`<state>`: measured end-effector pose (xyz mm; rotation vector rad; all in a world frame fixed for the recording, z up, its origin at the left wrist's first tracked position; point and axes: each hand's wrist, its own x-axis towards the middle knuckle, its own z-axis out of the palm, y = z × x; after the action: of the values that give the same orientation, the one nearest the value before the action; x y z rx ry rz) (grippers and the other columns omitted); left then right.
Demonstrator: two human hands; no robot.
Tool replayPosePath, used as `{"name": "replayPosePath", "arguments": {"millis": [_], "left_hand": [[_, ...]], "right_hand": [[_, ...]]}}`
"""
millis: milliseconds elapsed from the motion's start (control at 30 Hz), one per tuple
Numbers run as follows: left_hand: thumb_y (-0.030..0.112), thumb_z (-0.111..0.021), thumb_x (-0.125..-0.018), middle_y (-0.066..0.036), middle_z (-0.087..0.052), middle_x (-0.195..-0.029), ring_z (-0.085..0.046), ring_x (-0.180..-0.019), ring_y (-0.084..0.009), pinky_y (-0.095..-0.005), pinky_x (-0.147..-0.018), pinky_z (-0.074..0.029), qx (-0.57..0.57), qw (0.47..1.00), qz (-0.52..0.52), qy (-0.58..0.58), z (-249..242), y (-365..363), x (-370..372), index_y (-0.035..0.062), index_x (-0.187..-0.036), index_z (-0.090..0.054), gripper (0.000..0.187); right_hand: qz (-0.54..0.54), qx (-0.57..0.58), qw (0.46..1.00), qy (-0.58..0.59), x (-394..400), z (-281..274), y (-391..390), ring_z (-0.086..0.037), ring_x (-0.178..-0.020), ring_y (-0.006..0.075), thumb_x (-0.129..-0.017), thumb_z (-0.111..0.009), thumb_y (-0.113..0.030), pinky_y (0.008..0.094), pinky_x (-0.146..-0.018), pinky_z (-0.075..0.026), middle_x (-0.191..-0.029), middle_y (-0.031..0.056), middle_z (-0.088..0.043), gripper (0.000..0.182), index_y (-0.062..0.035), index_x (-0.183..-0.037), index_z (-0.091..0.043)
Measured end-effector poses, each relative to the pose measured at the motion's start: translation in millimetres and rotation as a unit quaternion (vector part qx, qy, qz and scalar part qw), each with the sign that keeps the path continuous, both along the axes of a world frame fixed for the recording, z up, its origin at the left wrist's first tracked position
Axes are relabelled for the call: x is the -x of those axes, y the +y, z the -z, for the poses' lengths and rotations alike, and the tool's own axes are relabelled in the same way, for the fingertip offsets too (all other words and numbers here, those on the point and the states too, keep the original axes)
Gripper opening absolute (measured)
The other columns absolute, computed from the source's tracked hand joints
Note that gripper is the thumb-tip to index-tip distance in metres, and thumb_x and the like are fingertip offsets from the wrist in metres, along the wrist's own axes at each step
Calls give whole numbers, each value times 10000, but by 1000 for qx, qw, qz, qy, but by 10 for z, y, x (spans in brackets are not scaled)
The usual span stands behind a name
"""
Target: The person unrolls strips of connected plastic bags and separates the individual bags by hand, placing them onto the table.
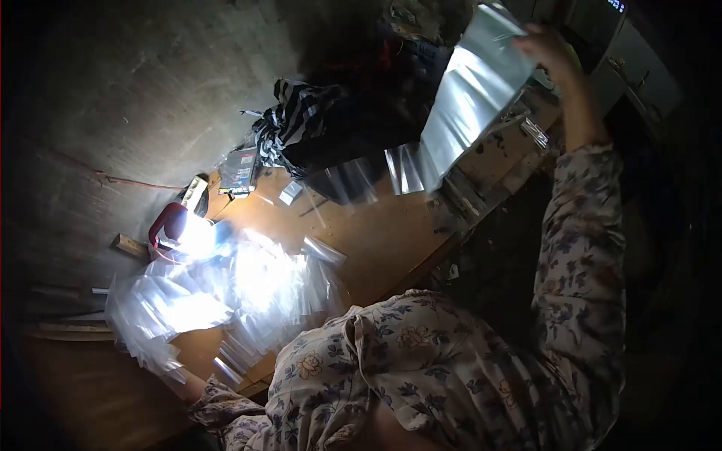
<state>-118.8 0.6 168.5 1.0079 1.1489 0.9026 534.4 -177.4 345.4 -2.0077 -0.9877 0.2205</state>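
Note:
High at the right, my right hand (547,54) is raised and somewhat blurred, its fingers closed on the edge of a long sheet of clear plastic film (474,94). The sheet hangs down from it toward the table, where more film pieces (406,169) trail to the left. At the lower left, my left hand (189,387) shows mainly at the wrist; its fingers are hidden by a heap of clear plastic film (162,301). Strong glare washes out the middle of that heap.
A lit lamp with a red rim (167,222) shines beside the heap on the wooden table (391,237). Behind it are a power strip (195,193), a dark printed box (239,171) and a black-and-white striped bag (304,109). A wood block (131,245) lies by the wall.

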Motion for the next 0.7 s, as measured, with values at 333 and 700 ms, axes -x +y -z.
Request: {"name": "replayPosePath", "arguments": {"millis": [333,700], "left_hand": [[112,-536,-696,-82,-528,-853,-523,-723,-178,-291,-652,-427,13,1000,-11,13,-99,-83,-52,1,-943,-503,273],[95,-558,-680,-89,-529,-879,-526,-742,-187,-303,-680,-429,80,986,145,20,-173,-174,-1295,-3,-937,-504,281]], "right_hand": [[119,125,964,-202,-834,2315,185,-401,-1022,295,-663,-584,-161,344,-854,-323,-1084,163,-435,512,-28,-1115,-384],[-107,86,949,-283,2534,3514,278,-379,-990,298,-663,-554,-344,433,-828,-297,-1074,140,-425,438,12,-909,-487]]}}
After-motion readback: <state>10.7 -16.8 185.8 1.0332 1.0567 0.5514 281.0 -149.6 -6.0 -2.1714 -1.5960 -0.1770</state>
